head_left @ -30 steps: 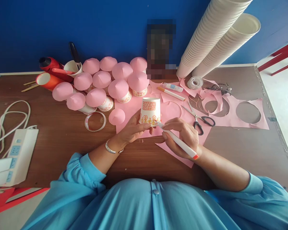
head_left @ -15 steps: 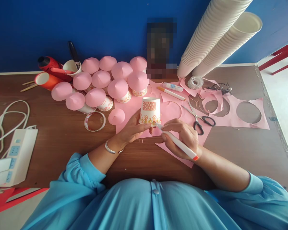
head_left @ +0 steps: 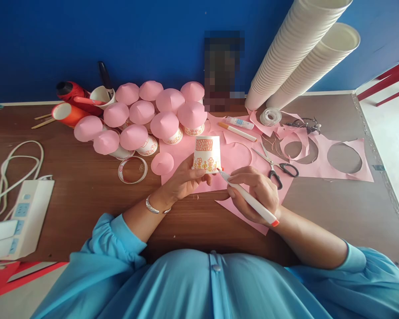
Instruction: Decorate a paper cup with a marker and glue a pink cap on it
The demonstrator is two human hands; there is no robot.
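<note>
My left hand [head_left: 186,179] grips a white paper cup [head_left: 206,153], held upside down, with its fingers around the rim's left side. An orange crosshatched patch sits high on the cup, and orange and yellow flowers run along its lower edge. Between the thumb and fingers of my right hand [head_left: 257,190] is a white marker [head_left: 251,203] with an orange end. Its tip meets the cup near the lower right of the rim. Under the cup lies pink paper [head_left: 199,184]. A small pink paper cone [head_left: 162,164] rests left of the cup.
Several cups with pink cone tops [head_left: 164,125] stand at the back left. Scissors [head_left: 274,166], a capped marker [head_left: 237,132], a glue bottle [head_left: 240,122] and a tape roll [head_left: 270,117] lie right. Tall cup stacks [head_left: 292,53] lean behind. A power strip [head_left: 31,217] lies left.
The cup has turned slightly in my left hand, shifting its drawn pattern. My right hand and marker have moved a little to the right and down.
</note>
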